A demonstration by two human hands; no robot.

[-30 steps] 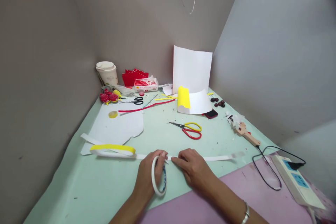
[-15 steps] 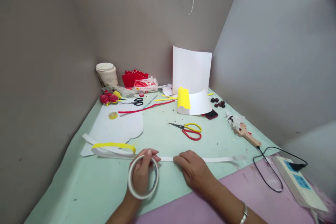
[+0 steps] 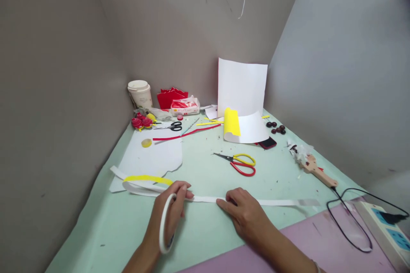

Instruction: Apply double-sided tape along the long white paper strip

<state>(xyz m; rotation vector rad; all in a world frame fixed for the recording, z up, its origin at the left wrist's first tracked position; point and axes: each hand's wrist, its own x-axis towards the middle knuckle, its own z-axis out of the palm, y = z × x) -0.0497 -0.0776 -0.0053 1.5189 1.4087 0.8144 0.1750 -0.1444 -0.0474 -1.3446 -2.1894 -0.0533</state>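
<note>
My left hand (image 3: 173, 211) is closed around a white roll of tape (image 3: 164, 226), held on edge just above the green table cover (image 3: 205, 234). Its fingertips rest on a long white paper strip (image 3: 278, 201) that runs left to right across the table. My right hand (image 3: 248, 217) lies on the same strip a little to the right, fingers together and pressing it down. The strip's left end curls into a loop with a yellow band (image 3: 147, 178) on top.
Red-and-yellow scissors (image 3: 238, 163) lie beyond the strip, black scissors (image 3: 171, 126) farther back. A glue gun (image 3: 315, 168) with a black cord (image 3: 349, 222) and a power strip (image 3: 387, 234) sit at the right. A paper cup (image 3: 141, 93), white sheets (image 3: 242, 89) and red scraps crowd the back corner.
My left hand has drawn the tape roll leftward along the strip and turned it edge-on. My right hand has stayed pressing the strip. The camera view has shifted slightly to the left.
</note>
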